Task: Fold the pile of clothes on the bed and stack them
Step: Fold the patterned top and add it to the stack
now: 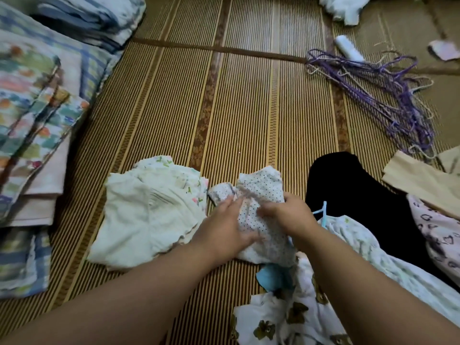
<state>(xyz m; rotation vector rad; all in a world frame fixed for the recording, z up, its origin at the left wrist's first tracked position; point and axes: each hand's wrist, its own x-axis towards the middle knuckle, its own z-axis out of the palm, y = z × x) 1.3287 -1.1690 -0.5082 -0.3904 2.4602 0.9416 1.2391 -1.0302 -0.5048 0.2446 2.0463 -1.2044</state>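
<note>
White cloth with small dark dots, a little garment point(258, 195), lies on the striped woven mat point(236, 108) right in front of me. My left hand point(224, 227) presses flat on it, fingers straight. My right hand point(286, 212) pinches a fold of it, fingers curled. Both hands sit close together. Just left of the garment rests the pale folded stack point(149, 207); unfolded clothes point(361, 245) lie to my right.

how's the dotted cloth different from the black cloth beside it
The dotted cloth is white with small dark dots; the black cloth is plain black. The left hand and right hand are on the dotted cloth; neither touches the black cloth. The dotted cloth looks smaller than the black cloth. Both lie on the striped mat.
</note>
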